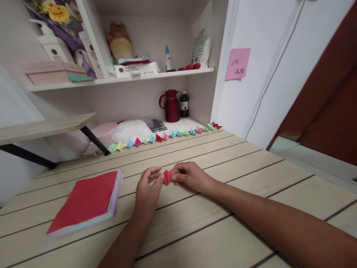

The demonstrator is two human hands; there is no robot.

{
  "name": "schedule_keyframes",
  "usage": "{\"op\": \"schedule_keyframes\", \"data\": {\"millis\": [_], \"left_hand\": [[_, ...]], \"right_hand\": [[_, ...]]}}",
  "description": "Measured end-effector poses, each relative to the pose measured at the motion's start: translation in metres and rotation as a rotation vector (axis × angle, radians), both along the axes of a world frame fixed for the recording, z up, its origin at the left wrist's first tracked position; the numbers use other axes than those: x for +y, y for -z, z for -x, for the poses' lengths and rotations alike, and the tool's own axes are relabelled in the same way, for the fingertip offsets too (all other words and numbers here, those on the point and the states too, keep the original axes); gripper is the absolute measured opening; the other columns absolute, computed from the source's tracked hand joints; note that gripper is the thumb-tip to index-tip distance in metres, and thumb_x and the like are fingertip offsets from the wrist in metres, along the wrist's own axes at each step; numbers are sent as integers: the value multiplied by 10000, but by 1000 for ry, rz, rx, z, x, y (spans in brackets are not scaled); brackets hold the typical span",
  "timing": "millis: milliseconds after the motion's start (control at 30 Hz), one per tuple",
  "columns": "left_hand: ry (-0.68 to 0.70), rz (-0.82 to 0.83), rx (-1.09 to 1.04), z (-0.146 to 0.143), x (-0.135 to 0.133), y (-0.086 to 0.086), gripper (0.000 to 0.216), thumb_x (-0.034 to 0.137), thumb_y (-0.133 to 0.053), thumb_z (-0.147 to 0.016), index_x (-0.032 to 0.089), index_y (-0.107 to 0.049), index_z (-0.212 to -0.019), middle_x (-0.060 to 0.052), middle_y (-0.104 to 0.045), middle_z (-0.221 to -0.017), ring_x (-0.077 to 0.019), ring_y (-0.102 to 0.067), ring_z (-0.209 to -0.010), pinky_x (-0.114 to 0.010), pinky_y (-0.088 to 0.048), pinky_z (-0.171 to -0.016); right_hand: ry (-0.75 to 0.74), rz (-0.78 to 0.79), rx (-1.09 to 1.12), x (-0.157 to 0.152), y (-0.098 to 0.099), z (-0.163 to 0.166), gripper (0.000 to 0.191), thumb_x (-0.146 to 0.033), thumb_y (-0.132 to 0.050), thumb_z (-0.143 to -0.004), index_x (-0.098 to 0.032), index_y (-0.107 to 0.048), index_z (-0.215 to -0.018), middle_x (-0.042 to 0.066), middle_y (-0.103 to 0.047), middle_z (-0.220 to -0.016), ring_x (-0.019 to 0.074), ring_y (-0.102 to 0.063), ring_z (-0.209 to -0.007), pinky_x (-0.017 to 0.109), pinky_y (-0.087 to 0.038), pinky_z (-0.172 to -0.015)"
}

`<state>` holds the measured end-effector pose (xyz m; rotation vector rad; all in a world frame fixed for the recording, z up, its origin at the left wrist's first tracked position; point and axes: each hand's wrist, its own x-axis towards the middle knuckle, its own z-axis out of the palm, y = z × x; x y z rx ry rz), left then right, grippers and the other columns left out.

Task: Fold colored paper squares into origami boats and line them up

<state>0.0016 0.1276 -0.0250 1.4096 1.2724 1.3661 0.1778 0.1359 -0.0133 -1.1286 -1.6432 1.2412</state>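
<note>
Both of my hands meet over the middle of the wooden table (223, 230). Between them is a small folded red paper piece (167, 177). My left hand (148, 188) pinches its left side with closed fingers. My right hand (189, 176) pinches its right side the same way. A stack of coloured paper squares (88, 201), red sheet on top, lies to the left of my left hand. Along the table's far edge runs a row of several small folded paper pieces (164, 136) in mixed colours.
Behind the row stand a dark red jug (170, 106) and a dark bottle (184, 104) in a white shelf niche. A plank on a black bracket (47, 128) juts out at the left. A pink note (238, 63) sticks on the wall.
</note>
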Motion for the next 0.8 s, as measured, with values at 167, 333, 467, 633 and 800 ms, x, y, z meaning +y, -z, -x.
{"op": "schedule_keyframes", "data": {"millis": [167, 333, 467, 633, 800], "left_hand": [[4, -35, 85, 1, -5, -5, 191, 287, -654, -738, 172, -705, -882, -74, -743, -921, -204, -682, -868, -332, -513, -834], [-27, -65, 129, -2, -11, -13, 112, 259, -658, -729, 186, -716, -789, -37, -747, -801, -189, -679, -777, -307, -523, -777], [-46, -135, 172, -4, -12, -14, 79, 225, -674, -698, 203, -722, -757, -22, -744, -770, -176, -675, -722, -288, -527, -735], [-29, -86, 211, -4, -14, -14, 122, 242, -633, -734, 203, -737, -783, -25, -757, -786, -189, -689, -746, -297, -518, -760], [-32, -71, 243, -4, -14, -15, 113, 249, -632, -735, 208, -732, -769, -17, -762, -786, -198, -692, -737, -301, -509, -745]], "right_hand": [[0, -126, -80, -2, 0, -2, 97, -246, -627, -799, -157, -661, -782, -15, -623, -613, 108, -517, -557, 218, -380, -552], [8, -224, -165, -5, -3, -3, 91, -250, -636, -802, -173, -666, -763, -16, -628, -633, 125, -546, -601, 228, -395, -592], [5, -270, -230, -9, -5, -3, 89, -254, -645, -798, -183, -684, -762, -13, -645, -662, 132, -561, -622, 225, -388, -590], [3, -280, -247, -9, -5, -4, 90, -243, -634, -810, -180, -683, -767, -12, -643, -668, 129, -558, -626, 224, -388, -594], [-13, -275, -260, -8, -2, -5, 81, -244, -641, -813, -180, -680, -783, -5, -660, -702, 136, -572, -656, 233, -406, -617]]}}
